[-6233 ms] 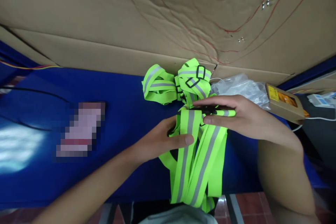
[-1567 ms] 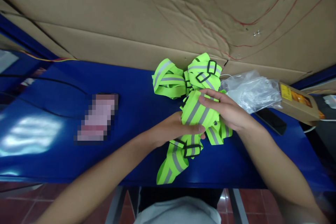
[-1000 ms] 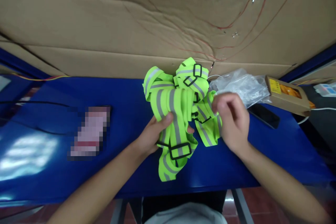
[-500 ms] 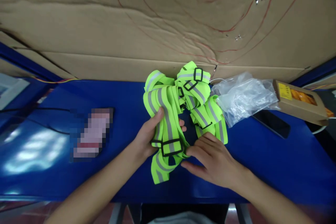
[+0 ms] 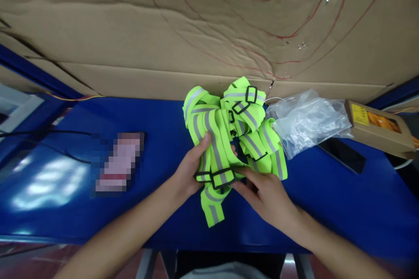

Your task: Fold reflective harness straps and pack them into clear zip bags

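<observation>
A bundle of neon yellow-green reflective straps [image 5: 214, 139] with grey stripes lies folded in front of me. My left hand [image 5: 193, 165] grips the folded straps from the left, thumb on top and fingers beneath. Just in front of it sits a black buckle [image 5: 223, 178] threaded on the straps. My right hand [image 5: 266, 194] pinches the strap at the buckle's right side between thumb and forefinger. A loose strap end [image 5: 212, 209] hangs toward the table's front edge. More straps with black buckles [image 5: 251, 94] are heaped behind and to the right.
Right of the straps lies a clear plastic bag [image 5: 310, 120], beside a cardboard box [image 5: 381, 128] with a yellow label. A dark phone [image 5: 343, 154] is partly under the bag. A pixelated phone-shaped object [image 5: 119, 163] lies left on the blue table [image 5: 157, 130]. A cardboard wall [image 5: 196, 43] rises behind.
My left hand and the held straps have shifted slightly right. My right hand's fingers have closed in on the strap by the buckle, and the loose end has swung right.
</observation>
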A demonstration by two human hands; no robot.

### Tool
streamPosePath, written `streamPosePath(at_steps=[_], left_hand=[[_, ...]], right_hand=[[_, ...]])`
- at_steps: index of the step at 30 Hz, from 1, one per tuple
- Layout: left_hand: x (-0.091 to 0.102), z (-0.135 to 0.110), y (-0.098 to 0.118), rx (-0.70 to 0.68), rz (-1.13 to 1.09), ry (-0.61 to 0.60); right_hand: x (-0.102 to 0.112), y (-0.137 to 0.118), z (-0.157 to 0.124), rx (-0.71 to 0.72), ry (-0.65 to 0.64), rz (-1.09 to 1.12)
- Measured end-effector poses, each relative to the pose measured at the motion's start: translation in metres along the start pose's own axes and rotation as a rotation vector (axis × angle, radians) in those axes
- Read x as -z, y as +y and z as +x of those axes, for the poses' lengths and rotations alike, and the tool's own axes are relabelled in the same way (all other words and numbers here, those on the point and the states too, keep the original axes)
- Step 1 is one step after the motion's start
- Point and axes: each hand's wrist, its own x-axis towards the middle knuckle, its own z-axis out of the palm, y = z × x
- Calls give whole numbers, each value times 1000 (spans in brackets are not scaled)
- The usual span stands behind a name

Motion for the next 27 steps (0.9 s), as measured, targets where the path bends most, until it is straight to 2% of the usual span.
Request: streamPosePath(at_steps=[3,6,9,11,13,16,18,21,24,27], left_hand=[[-1,-2,1,-13,2,90],[0,1,13,-123,-9,218],[2,4,26,-195,-17,243],[2,4,30,-205,-23,228],[2,3,30,-198,-37,198],[1,1,27,-183,-56,135],[2,0,26,-191,-48,132],[2,0,26,-246,-50,161],[1,-1,25,-249,-68,153],[0,0,23,-205,-68,132]], right_hand=[[0,-1,1,-77,-6,316],[8,-3,1,-12,-11,473],[20,-4,1,162,-14,483],[24,-3,1,194,-2,417],[24,-1,3,98,-28,365],[21,3,5,-75,-183,366],[19,6,4,-98,-217,393],[17,8,2,-26,-27,349],[14,7,-1,169,169,92],[9,5,-3,319,242,-139]])
